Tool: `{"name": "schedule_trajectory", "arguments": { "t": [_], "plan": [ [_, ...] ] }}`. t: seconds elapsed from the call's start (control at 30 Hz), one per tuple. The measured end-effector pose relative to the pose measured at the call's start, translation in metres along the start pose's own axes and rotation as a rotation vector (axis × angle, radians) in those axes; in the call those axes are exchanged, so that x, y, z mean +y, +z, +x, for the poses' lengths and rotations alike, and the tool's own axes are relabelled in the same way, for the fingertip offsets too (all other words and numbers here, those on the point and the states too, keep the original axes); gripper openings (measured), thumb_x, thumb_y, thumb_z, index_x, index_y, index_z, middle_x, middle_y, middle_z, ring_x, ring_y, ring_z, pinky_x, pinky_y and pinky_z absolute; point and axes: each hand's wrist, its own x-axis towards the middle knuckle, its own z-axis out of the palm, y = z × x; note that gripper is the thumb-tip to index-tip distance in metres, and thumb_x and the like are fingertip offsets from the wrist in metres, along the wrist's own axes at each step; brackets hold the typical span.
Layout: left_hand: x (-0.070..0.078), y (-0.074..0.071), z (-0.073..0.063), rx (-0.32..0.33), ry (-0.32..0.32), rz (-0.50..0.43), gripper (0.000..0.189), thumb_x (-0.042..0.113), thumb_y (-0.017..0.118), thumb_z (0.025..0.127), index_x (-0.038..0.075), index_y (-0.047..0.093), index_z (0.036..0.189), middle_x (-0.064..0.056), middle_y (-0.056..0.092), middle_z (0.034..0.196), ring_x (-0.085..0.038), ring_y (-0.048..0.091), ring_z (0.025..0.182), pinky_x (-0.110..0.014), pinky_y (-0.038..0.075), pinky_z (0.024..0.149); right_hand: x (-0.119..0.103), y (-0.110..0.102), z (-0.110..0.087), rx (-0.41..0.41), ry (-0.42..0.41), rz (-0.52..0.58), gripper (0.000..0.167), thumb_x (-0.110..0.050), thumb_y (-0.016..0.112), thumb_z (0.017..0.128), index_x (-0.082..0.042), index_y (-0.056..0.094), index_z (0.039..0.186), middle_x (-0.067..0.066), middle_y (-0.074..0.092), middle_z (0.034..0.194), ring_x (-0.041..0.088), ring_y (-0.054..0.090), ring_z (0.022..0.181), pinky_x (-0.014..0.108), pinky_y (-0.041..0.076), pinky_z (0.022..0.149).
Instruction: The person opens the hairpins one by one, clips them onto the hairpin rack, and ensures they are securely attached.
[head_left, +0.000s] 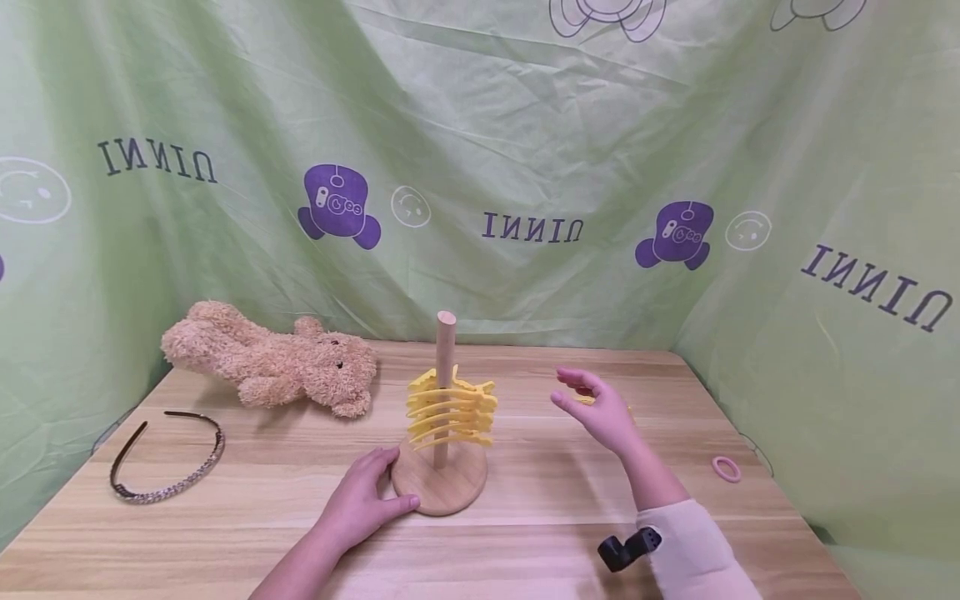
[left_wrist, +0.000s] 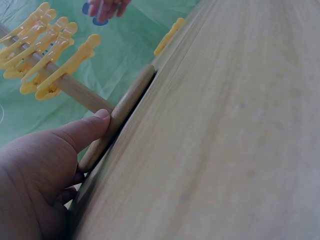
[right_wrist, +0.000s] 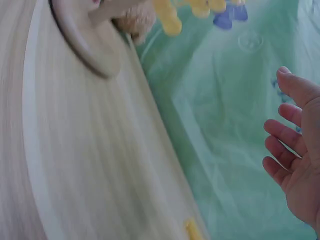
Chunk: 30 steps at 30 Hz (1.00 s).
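A wooden stand has a round base [head_left: 442, 487] and an upright post [head_left: 446, 337]. Several curved yellow plastic pieces [head_left: 450, 414] with knobbed ends sit one above another around the post. My left hand [head_left: 362, 502] holds the near left rim of the base; in the left wrist view its thumb [left_wrist: 85, 131] presses on the rim. To the right of the stand, above the table, my right hand [head_left: 603, 414] is raised with loosely bent fingers and nothing in it. Another yellow piece [left_wrist: 169, 36] lies on the table, mostly hidden behind that hand in the head view.
A fluffy tan teddy bear [head_left: 273, 358] lies on its side at the back left. In front of it lies a dark headband [head_left: 168, 492] with a sparkling band. A pink ring [head_left: 726, 469] lies near the right edge. Green printed cloth [head_left: 525, 283] hangs around the wooden table [head_left: 540, 533].
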Motion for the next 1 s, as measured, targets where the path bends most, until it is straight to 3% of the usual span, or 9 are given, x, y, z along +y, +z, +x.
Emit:
{"name": "schedule_trajectory", "arguments": {
  "t": [0.27, 0.6, 1.0],
  "plan": [
    [0.001, -0.001, 0.0, 0.001, 0.007, 0.004, 0.087, 0.043, 0.084, 0.071, -0.005, 0.052, 0.136, -0.028, 0.049, 0.142, -0.047, 0.04, 0.136, -0.06, 0.031, 0.115, 0.051, -0.024, 0.002, 0.048, 0.098, -0.009, 0.055, -0.024, 0.067, 0.093, 0.004, 0.05, 0.137, 0.027, 0.051, 0.14, 0.041, 0.044, 0.131, 0.052, 0.034, 0.113],
    [0.001, 0.0, -0.001, 0.001, 0.002, -0.001, 0.087, 0.043, 0.084, 0.071, -0.005, 0.052, 0.137, -0.028, 0.05, 0.142, -0.046, 0.04, 0.137, -0.06, 0.031, 0.115, 0.098, -0.045, -0.002, 0.007, 0.317, -0.054, 0.067, -0.033, 0.065, 0.094, -0.002, 0.037, 0.148, 0.033, 0.025, 0.155, 0.05, 0.026, 0.143, 0.061, 0.024, 0.118],
    [0.003, -0.001, -0.002, -0.008, -0.01, 0.002, 0.087, 0.044, 0.084, 0.072, -0.004, 0.052, 0.137, -0.028, 0.048, 0.143, -0.047, 0.039, 0.137, -0.061, 0.03, 0.115, 0.125, -0.055, -0.001, -0.028, 0.3, -0.247, 0.068, -0.026, 0.066, 0.093, 0.01, 0.037, 0.143, 0.037, 0.04, 0.144, 0.051, 0.038, 0.135, 0.059, 0.031, 0.115]
  ]
}}
